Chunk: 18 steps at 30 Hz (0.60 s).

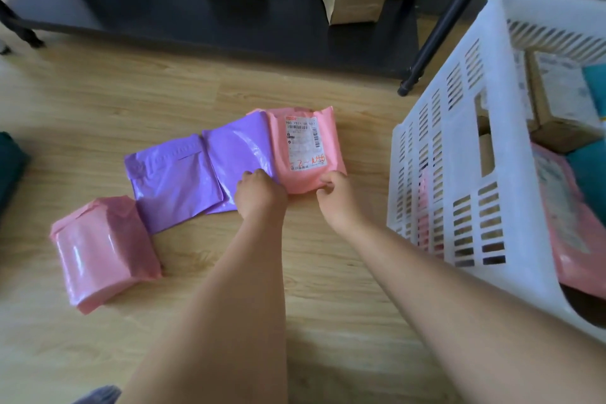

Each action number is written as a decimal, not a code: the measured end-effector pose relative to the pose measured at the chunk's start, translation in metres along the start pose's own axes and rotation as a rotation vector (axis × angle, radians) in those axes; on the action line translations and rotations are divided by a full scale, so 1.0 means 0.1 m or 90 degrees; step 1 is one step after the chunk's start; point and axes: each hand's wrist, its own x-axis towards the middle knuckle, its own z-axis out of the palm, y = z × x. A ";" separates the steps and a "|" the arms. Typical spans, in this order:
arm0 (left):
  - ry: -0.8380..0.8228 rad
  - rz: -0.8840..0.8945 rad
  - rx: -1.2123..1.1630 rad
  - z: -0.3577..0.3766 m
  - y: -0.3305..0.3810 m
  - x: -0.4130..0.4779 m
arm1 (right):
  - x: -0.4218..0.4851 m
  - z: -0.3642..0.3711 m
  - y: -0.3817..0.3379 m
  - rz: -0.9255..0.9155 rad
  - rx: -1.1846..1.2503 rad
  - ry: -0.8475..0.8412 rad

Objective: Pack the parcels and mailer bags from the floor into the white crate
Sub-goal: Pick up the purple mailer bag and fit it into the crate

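- While the crate is partly filled, I judge the job about half done, with work left out to the left of the hands: a plain pink mailer [105,249] lies on the floor well left of the left hand [259,193], and no label shows on it
- Between that bag and the left hand lie a purple mailer [177,180] and a second purple mailer [239,154], side by side, the second touching the hand; neither shows any writing
- Both hands are apart, left and right hand [337,197] each curled on a near corner of the labelled pink mailer [305,151], which rests on the floor just beyond them
- Its white shipping label carries barcodes and a printed number too blurred to trust; orange handwriting below reads roughly "2-1046"
- Right of the right hand stands the white crate [459,174], holding a cardboard parcel [557,102], a packed pink mailer [570,233] and something teal; labels there are unreadable
- One bag is in hand, three are left
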 end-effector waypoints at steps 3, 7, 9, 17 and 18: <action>0.001 -0.005 -0.002 -0.04 0.05 0.02 | -0.08 -0.09 -0.05 -0.004 -0.004 -0.002; 0.017 0.033 0.025 -0.03 0.03 -0.07 | -0.16 -0.20 -0.05 -0.011 0.002 0.007; 0.013 0.041 0.026 0.00 -0.02 -0.08 | -0.17 -0.23 -0.04 -0.003 0.002 0.008; 0.035 0.031 0.043 -0.05 -0.10 -0.02 | -0.18 -0.22 -0.03 0.011 -0.005 0.003; 0.040 0.026 0.031 -0.07 -0.10 -0.02 | -0.19 -0.22 -0.04 0.012 -0.004 -0.003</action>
